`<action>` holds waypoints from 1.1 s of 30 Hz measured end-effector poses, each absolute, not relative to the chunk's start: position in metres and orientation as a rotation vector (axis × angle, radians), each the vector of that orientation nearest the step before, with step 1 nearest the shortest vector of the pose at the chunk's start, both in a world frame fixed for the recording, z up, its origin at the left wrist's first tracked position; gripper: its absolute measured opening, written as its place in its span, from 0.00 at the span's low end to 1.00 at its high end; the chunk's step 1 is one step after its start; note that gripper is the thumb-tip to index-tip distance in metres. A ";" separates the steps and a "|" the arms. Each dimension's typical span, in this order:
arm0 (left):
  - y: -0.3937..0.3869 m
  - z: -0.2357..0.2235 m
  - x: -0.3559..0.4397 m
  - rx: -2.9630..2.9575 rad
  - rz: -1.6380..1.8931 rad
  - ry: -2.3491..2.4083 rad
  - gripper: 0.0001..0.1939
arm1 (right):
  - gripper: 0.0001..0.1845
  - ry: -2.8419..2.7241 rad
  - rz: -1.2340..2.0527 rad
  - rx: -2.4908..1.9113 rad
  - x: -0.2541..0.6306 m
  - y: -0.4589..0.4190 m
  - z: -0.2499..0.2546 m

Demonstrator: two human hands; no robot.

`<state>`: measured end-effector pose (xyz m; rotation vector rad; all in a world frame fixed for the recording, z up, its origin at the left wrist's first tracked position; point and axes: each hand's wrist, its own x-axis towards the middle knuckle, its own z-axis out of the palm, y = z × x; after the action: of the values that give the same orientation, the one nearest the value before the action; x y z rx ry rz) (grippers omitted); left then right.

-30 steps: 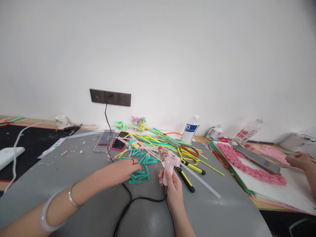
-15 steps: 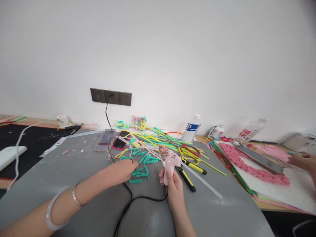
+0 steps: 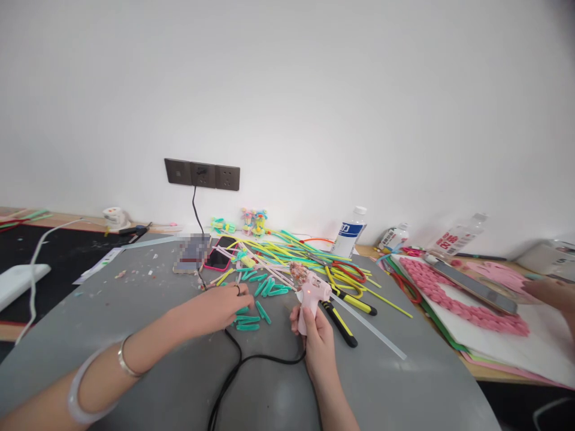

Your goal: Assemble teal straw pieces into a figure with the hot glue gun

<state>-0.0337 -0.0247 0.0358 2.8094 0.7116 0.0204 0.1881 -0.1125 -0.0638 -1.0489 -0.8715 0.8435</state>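
Observation:
My right hand (image 3: 318,341) is wrapped around the handle of a pink hot glue gun (image 3: 313,291). Its orange light glows, a clear glue stick (image 3: 371,329) sticks out of the back, and its front end is covered in small decorations. My left hand (image 3: 223,305), with a ring and bracelets on that arm, bends its fingers down at several short green pipe-cleaner pieces (image 3: 248,327). Its fingertips are partly hidden, so whatever they pinch does not show. More green pieces (image 3: 269,286) lie between the two hands.
Long pipe cleaners (image 3: 291,248) spread behind, with scissors (image 3: 344,272) and yellow-black pliers (image 3: 340,323) beside the glue gun. A bottle (image 3: 349,234), phone (image 3: 218,256) and black cable (image 3: 251,359) are around. A co-worker's hand (image 3: 550,293) is at right, near a pink braided piece (image 3: 467,308).
My left hand has shifted slightly left, and some green pieces near its fingers now lie farther left, closer together. My right hand keeps the glue gun in nearly the same place.

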 end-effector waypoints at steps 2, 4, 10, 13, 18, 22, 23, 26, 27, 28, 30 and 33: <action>-0.026 0.032 -0.031 2.824 0.075 0.588 0.16 | 0.23 -0.872 0.846 -1.044 0.188 -0.113 -0.064; -0.026 0.027 -0.029 2.836 0.096 0.544 0.14 | 0.23 -0.875 0.846 -1.043 0.188 -0.112 -0.065; -0.026 0.008 -0.023 2.940 0.080 0.541 0.15 | 0.23 -0.875 0.849 -1.042 0.188 -0.112 -0.068; -0.026 0.003 -0.022 2.968 0.066 0.577 0.18 | 0.23 -0.872 0.849 -1.041 0.188 -0.112 -0.066; -0.023 0.006 -0.029 2.912 0.076 0.667 0.17 | 0.24 -0.882 0.844 -1.054 0.187 -0.113 -0.064; -0.020 0.010 -0.034 2.906 0.123 0.689 0.09 | 0.24 -0.885 0.837 -1.059 0.187 -0.113 -0.062; -0.021 0.010 -0.034 2.913 0.163 0.680 0.06 | 0.24 -0.883 0.835 -1.058 0.188 -0.113 -0.062; -0.028 0.009 -0.029 2.930 0.224 0.629 0.05 | 0.24 -0.879 0.833 -1.064 0.188 -0.113 -0.062; -0.031 0.009 -0.026 2.938 0.193 0.612 0.06 | 0.24 -0.879 0.833 -1.065 0.188 -0.113 -0.061; -0.034 0.008 -0.024 2.951 0.154 0.607 0.06 | 0.24 -0.878 0.834 -1.065 0.188 -0.113 -0.061; -0.039 0.007 -0.018 2.966 0.103 0.600 0.05 | 0.24 -0.879 0.835 -1.062 0.188 -0.113 -0.061; -0.042 0.005 -0.012 3.005 0.088 0.526 0.05 | 0.24 -0.878 0.837 -1.061 0.188 -0.113 -0.062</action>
<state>-0.0116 -0.0423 0.0047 3.0050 0.5259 0.0883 0.1876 -0.1134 -0.0615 -1.0608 -0.8780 0.8365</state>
